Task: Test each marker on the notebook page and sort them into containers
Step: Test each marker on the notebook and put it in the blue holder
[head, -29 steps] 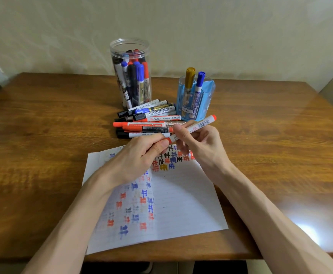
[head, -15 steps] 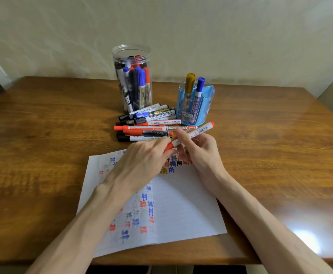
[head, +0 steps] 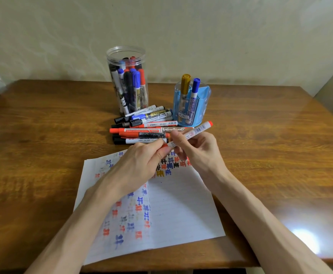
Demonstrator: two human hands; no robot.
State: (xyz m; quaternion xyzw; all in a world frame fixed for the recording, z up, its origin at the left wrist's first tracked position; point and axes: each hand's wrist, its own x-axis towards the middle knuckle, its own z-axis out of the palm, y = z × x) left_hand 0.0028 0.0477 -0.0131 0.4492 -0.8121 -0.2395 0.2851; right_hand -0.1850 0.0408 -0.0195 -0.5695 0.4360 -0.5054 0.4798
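Marker (head: 197,131), white barrel with red ends, sits slanted above the far edge of the notebook page (head: 181,210), just in front of the loose marker pile (head: 147,125). I can't see its near end: the left grip (head: 140,165) pinches round the red cap there, so I cannot tell whether the cap is seated. The right grip (head: 199,153) curls thumb and fingers round the barrel. Both hands cover part of the test marks. Both forearms are cut off at my lower edge. Labels inside the clear jar (head: 126,56) are unreadable; two markers stand in the blue holder (head: 204,107) on the counter (head: 43,135).
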